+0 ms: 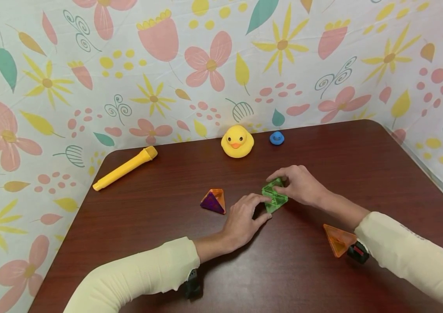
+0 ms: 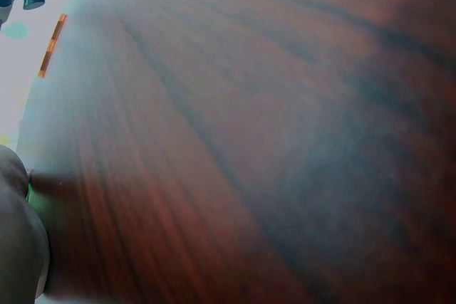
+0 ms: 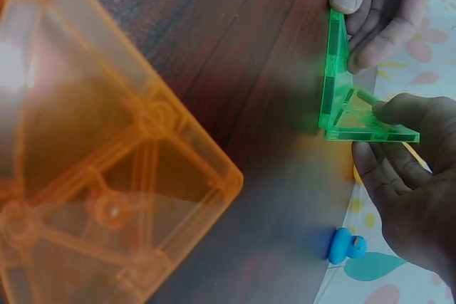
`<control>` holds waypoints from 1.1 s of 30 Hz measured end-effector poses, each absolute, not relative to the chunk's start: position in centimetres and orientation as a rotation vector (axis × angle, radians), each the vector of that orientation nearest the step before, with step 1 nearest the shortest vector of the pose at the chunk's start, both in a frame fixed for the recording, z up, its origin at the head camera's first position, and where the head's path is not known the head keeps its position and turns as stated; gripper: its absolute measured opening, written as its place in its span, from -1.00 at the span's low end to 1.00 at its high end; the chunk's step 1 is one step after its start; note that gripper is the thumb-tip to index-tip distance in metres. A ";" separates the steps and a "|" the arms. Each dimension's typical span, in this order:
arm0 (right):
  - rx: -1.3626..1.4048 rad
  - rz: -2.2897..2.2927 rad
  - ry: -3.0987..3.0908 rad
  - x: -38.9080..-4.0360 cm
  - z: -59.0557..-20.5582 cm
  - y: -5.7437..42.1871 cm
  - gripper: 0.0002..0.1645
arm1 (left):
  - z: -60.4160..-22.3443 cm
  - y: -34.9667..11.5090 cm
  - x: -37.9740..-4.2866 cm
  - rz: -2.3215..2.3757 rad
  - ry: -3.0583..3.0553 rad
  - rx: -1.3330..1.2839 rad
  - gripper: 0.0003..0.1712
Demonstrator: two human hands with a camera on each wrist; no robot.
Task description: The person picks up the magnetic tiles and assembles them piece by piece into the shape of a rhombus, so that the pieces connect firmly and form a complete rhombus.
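Observation:
Two translucent green triangular magnetic tiles meet along one edge right of the table's middle. In the right wrist view, one green tile [image 3: 332, 69] lies along the tabletop while the other green tile [image 3: 370, 134] stands up from it at about a right angle. My right hand [image 1: 301, 186] pinches the raised, farther tile between thumb and fingers. With thumb and index finger, my left hand [image 1: 241, 221] holds the nearer tile at its edges. Left of my hands sits a purple and orange tile pyramid [image 1: 214, 202]. An orange triangular tile piece [image 1: 338, 241] lies beneath my right forearm.
A yellow toy microphone [image 1: 125, 168] lies at the table's back left. Along the back edge stand a yellow rubber duck [image 1: 237, 142] and a small blue duck [image 1: 277, 138]. A flower-patterned cloth [image 1: 206, 100] hangs behind the dark wooden table [image 1: 159, 226].

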State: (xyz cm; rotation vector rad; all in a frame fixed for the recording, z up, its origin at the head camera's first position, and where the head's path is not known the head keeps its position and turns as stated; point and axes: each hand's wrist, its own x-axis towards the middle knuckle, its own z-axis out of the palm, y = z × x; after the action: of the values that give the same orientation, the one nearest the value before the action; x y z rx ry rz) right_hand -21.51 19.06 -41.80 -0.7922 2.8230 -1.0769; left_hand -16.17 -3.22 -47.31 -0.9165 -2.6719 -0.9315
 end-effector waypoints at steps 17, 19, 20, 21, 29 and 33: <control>-0.745 -1.102 2.769 -21.0 -41.8 19.3 -0.71 | -47.3 -3.1 -16.2 -0.940 -2.685 -0.909 -0.56; -0.747 -1.103 2.773 -20.9 -41.8 19.3 -0.71 | -47.3 -3.1 -16.2 -0.945 -2.683 -0.905 -0.56; -0.747 -1.103 2.776 -20.9 -41.7 19.3 -0.71 | -47.4 -3.1 -16.2 -0.950 -2.681 -0.904 -0.56; -0.746 -1.106 2.776 -20.9 -41.7 19.3 -0.71 | -47.4 -3.1 -16.3 -0.949 -2.681 -0.902 -0.56; -0.754 -1.123 2.799 -20.6 -41.3 19.9 -0.67 | -47.5 -3.2 -16.3 -0.953 -2.675 -0.900 -0.55; -0.761 -1.091 2.833 -20.3 -41.1 20.5 -0.56 | -47.4 -3.2 -16.3 -0.939 -2.682 -0.895 -0.56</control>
State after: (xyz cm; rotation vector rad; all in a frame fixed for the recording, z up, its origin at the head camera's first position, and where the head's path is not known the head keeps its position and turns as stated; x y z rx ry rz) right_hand -20.27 20.52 -41.06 -0.7612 2.8328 -1.0908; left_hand -16.33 -3.20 -47.44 -0.8946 -2.6817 -0.9388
